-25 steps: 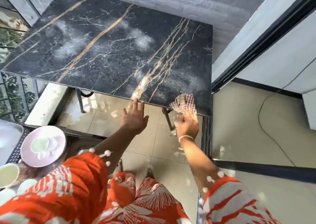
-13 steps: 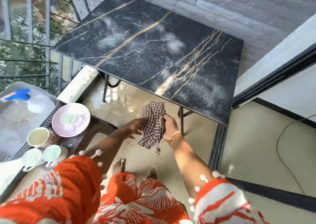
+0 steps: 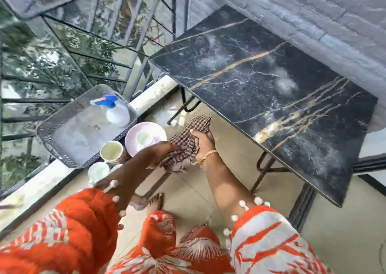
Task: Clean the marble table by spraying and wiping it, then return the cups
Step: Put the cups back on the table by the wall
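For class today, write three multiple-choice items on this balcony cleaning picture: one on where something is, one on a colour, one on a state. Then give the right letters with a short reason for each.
1. Where does the spray bottle stand?
A. on the marble table
B. on the mesh chair seat
C. on the floor tiles

2. What colour is the spray bottle's trigger head?
A. blue
B. red
C. yellow

3. What is the state of the checked cloth?
A. spread flat on the marble
B. lying on the floor
C. held between both hands, off the table

Answers:
1 B: the bottle stands on the mesh chair seat, left of the marble table.
2 A: the head on the white bottle is blue.
3 C: the left hand and the right hand grip the cloth above the floor, near the cups.
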The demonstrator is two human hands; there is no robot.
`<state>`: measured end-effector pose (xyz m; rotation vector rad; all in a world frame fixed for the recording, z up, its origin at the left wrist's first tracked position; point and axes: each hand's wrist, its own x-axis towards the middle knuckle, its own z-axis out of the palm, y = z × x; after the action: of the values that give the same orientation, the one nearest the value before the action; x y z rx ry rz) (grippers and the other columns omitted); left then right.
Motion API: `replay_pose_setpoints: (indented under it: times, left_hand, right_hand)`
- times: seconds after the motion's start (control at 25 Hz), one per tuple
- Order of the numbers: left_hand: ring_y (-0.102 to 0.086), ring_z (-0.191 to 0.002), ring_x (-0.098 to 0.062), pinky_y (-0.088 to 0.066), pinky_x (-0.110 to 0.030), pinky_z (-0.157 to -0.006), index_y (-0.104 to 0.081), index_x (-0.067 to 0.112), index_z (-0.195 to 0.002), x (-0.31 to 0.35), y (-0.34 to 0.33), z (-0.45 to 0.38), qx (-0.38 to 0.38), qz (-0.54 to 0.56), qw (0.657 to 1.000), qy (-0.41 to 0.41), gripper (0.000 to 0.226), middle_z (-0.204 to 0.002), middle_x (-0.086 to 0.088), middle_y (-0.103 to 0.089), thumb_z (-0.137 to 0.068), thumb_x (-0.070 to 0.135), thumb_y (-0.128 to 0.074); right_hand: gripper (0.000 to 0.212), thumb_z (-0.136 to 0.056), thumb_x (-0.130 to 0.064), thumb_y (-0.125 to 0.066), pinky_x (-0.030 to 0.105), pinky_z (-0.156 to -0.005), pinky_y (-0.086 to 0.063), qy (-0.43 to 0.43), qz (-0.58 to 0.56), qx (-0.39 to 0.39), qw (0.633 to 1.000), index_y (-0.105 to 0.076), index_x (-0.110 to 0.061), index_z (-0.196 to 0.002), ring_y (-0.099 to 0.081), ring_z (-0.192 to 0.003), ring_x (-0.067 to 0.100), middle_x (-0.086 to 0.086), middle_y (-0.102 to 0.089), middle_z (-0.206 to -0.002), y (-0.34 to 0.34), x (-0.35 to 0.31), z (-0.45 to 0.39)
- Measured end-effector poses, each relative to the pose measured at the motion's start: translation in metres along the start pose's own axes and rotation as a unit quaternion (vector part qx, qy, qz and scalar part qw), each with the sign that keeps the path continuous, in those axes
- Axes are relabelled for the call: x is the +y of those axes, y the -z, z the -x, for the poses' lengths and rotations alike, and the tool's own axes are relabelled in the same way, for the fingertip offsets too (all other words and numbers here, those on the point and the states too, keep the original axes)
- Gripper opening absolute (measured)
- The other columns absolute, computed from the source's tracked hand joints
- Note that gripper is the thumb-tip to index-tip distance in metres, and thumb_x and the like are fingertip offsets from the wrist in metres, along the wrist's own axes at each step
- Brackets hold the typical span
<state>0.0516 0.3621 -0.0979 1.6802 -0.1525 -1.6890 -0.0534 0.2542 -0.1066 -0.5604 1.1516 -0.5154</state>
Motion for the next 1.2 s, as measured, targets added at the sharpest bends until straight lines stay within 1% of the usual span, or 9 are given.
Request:
replay_pose_setpoints:
  times: [0.16,0.28,0.44,0.52,0.68,0.84,0.92,1.08,1.2]
  left_hand:
    - [-0.067,-0.077,-0.030,-0.056,-0.034,-0.063,-0.059,0.005,-0.119,-0.004,0.091,0.006,-0.004,-0.023,1.000,0.020,0.061,-0.108,-0.020,-0.070,-0.069,0.034,-0.078]
    - [-0.069,-0.073,-0.027,-0.058,-0.035,-0.068,-0.064,0.004,-0.112,-0.008,0.153,0.021,0.003,-0.003,0.999,0.036,0.058,-0.102,-0.018,-0.071,-0.063,0.031,-0.077]
    - [-0.068,-0.057,-0.026,-0.057,-0.031,-0.051,-0.061,-0.003,-0.103,-0.026,0.220,0.038,0.041,0.049,0.996,0.061,0.048,-0.080,-0.018,-0.072,-0.063,0.021,-0.073]
    - [-0.069,-0.058,-0.027,-0.060,-0.039,-0.055,-0.061,-0.004,-0.102,-0.041,0.245,0.046,0.079,0.071,0.992,0.067,0.037,-0.079,-0.019,-0.072,-0.073,0.018,-0.068]
    - [-0.067,-0.070,-0.029,-0.059,-0.035,-0.063,-0.062,-0.005,-0.110,-0.076,0.285,0.051,0.209,0.130,0.969,0.002,0.039,-0.101,-0.026,-0.069,-0.080,0.016,-0.073]
    - [-0.068,-0.094,-0.034,-0.054,-0.046,-0.091,-0.058,-0.002,-0.123,-0.096,0.309,0.038,0.265,0.210,0.940,-0.047,0.079,-0.111,-0.023,-0.068,-0.056,0.031,-0.080]
    - [-0.069,-0.095,-0.031,-0.056,-0.045,-0.090,-0.058,0.003,-0.124,-0.095,0.317,0.031,0.297,0.243,0.922,-0.046,0.082,-0.111,-0.019,-0.069,-0.051,0.032,-0.080]
    - [-0.068,-0.081,-0.035,-0.059,-0.042,-0.059,-0.043,0.008,-0.135,-0.082,0.321,0.013,0.276,0.309,0.908,-0.061,0.078,-0.116,-0.025,-0.063,-0.066,0.014,-0.077]
    - [-0.060,-0.103,-0.032,-0.055,-0.040,-0.082,-0.030,0.008,-0.144,-0.089,0.318,-0.016,0.345,0.193,0.918,-0.020,0.067,-0.125,-0.011,-0.054,-0.088,0.007,-0.065]
  right_hand:
    - [0.058,-0.036,-0.038,-0.094,0.038,-0.071,-0.053,-0.073,0.094,-0.016,0.993,-0.073,-0.010,-0.082,-0.066,-0.070,0.026,0.013,-0.071,-0.081,-0.076,0.034,-0.033]
    - [0.059,-0.059,-0.024,-0.090,0.049,-0.082,-0.057,-0.118,0.138,-0.027,0.983,-0.069,-0.001,-0.108,-0.070,-0.093,0.033,0.017,-0.072,-0.104,-0.130,0.057,-0.038]
    - [0.069,-0.056,-0.022,-0.088,0.033,-0.070,-0.058,-0.108,0.239,-0.056,0.963,-0.063,-0.002,-0.117,-0.069,-0.095,0.025,0.013,-0.070,-0.112,-0.191,0.099,-0.044]
    - [0.059,-0.065,-0.016,-0.085,0.031,-0.077,-0.055,-0.095,0.307,-0.093,0.942,-0.062,-0.001,-0.117,-0.066,-0.097,0.022,0.010,-0.068,-0.114,-0.220,0.120,-0.034]
    - [0.045,-0.076,-0.006,-0.074,0.031,-0.099,-0.047,0.005,0.489,-0.177,0.854,-0.061,-0.003,-0.119,-0.061,-0.110,0.025,0.011,-0.066,-0.117,-0.276,0.155,-0.016]
    - [0.051,-0.084,-0.006,-0.062,0.028,-0.099,-0.041,0.073,0.621,-0.240,0.743,-0.048,-0.010,-0.133,-0.055,-0.121,0.031,0.015,-0.059,-0.131,-0.323,0.174,-0.015]
    - [0.051,-0.085,-0.006,-0.059,0.033,-0.099,-0.042,0.114,0.660,-0.247,0.700,-0.044,-0.008,-0.134,-0.055,-0.121,0.035,0.020,-0.058,-0.131,-0.342,0.180,-0.025]
    - [0.056,-0.086,-0.004,-0.056,0.038,-0.099,-0.043,0.150,0.708,-0.263,0.638,-0.039,-0.009,-0.139,-0.054,-0.120,0.039,0.023,-0.058,-0.129,-0.364,0.191,-0.054]
    - [0.067,-0.088,0.000,-0.052,0.042,-0.096,-0.044,0.162,0.770,-0.275,0.552,-0.022,-0.012,-0.147,-0.055,-0.118,0.039,0.024,-0.056,-0.129,-0.356,0.200,-0.072]
